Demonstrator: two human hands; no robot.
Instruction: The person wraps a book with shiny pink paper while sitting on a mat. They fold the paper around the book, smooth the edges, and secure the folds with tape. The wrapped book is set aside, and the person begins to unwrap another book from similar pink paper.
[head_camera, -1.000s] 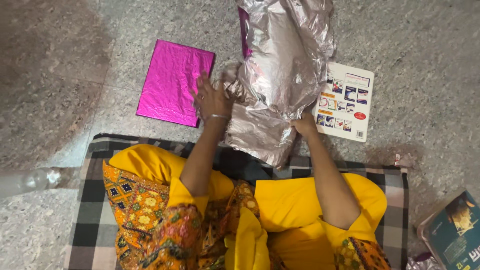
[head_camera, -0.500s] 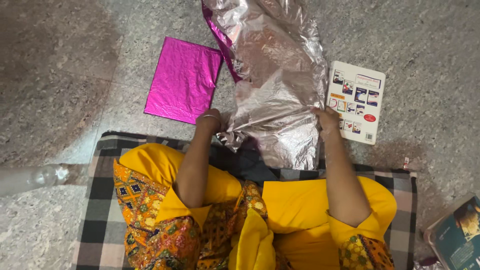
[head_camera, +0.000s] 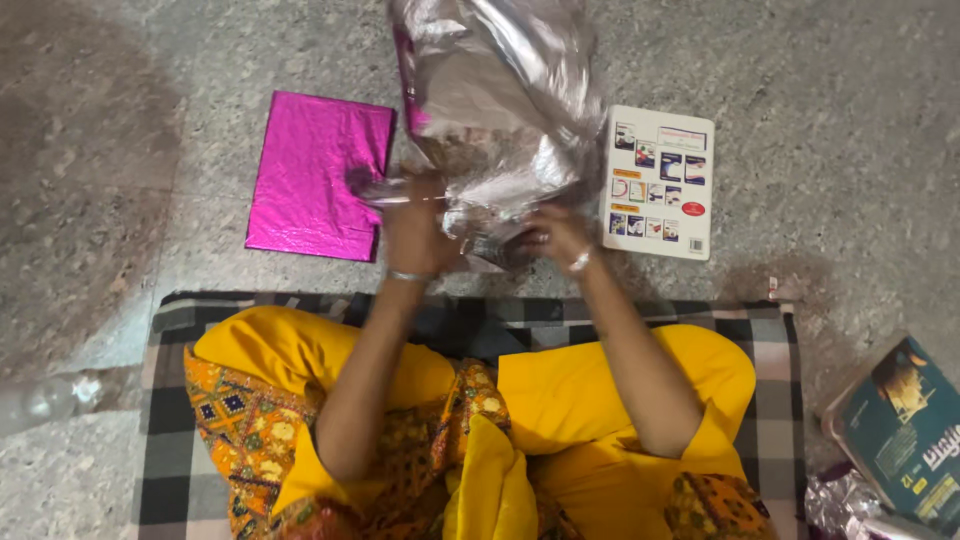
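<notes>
Since the earlier frame, the silver foil sheet (head_camera: 500, 110) has been lifted and bunched higher above the floor, and both hands have been drawn closer together beneath it. The left hand (head_camera: 415, 225) is closed around the lower left edge of the crumpled sheet, though motion blur hides how tightly; the right hand (head_camera: 555, 235) is pinched shut on the lower right edge. The sheet is held above the stone floor (head_camera: 150, 150), between a pink wrapped book (head_camera: 315, 175) lying flat to its left and a white book (head_camera: 657, 182) lying flat to its right, just beside it. A tear is judged possible, since thin foil gripped at two close points can be ripped if the hands are pulled apart, and further creasing would come from the bunching. The floor is speckled grey stone with a darker patch at its left edge. A checked mat (head_camera: 170, 400) is spread at the near edge, and a teal book (head_camera: 905, 420) is seen at the right corner.
</notes>
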